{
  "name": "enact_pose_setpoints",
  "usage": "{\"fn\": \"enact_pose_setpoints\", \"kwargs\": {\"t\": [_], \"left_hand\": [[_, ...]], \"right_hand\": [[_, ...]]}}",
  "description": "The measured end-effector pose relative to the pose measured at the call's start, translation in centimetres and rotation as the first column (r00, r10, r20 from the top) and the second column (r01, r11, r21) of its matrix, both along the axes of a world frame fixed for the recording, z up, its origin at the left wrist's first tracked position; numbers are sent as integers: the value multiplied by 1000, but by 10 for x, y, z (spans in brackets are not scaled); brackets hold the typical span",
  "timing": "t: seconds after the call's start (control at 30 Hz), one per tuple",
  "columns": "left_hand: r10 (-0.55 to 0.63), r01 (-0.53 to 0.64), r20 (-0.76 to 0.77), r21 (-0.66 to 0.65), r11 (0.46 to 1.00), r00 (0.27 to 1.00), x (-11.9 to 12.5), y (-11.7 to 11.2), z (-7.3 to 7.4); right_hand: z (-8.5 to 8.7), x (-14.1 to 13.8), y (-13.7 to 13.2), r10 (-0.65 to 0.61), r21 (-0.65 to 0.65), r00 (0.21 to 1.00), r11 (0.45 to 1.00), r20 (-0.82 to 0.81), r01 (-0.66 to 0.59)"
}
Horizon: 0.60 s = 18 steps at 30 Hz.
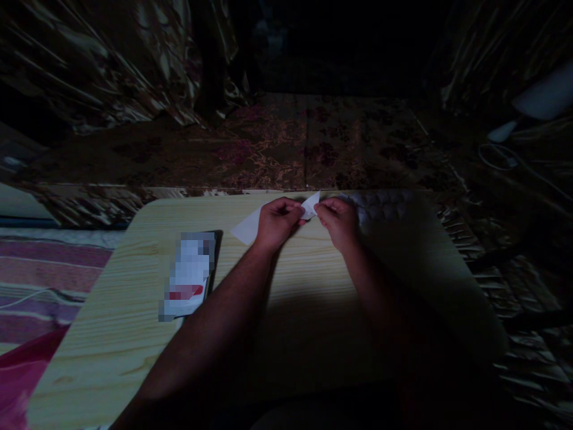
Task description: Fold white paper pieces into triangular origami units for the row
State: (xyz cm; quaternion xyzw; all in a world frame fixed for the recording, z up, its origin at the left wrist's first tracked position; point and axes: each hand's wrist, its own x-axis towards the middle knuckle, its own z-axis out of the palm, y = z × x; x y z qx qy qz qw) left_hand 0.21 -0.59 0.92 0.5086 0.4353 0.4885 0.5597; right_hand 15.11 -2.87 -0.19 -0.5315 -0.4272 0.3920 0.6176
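Note:
Near the far edge of a pale wooden table [233, 334], my two hands meet over a piece of white paper [246, 228]. My left hand [278, 222] pinches it with thumb and fingers, and part of the sheet sticks out to the left behind that hand. A pointed corner of the paper stands up between the hands. My right hand [338, 221] pinches the paper near this corner. The fingers partly hide how the paper is folded. Just right of my right hand lies a group of several small whitish pieces [380, 205], dim in shadow.
A blurred-out flat item [190, 275], white with a red patch, lies left of my left forearm. Beyond the table is a flower-patterned cloth surface [304, 143]. A white cable [496, 158] hangs at the right. Striped fabric [54, 257] lies at the left.

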Motion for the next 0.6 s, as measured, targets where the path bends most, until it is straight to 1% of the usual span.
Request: {"fn": "enact_pose_setpoints", "kwargs": {"t": [0.23, 0.5, 0.6], "left_hand": [[1, 0, -13, 50, 999, 1000, 0, 1, -3], [45, -37, -70, 108, 993, 997, 0, 2, -7], [91, -66, -127, 185, 980, 988, -1, 2, -7]], "right_hand": [[7, -4, -3, -8, -25, 1000, 1000, 9, 8], [5, -5, -2, -12, -9, 999, 1000, 48, 13], [4, -5, -1, 3, -6, 999, 1000, 54, -3]]}}
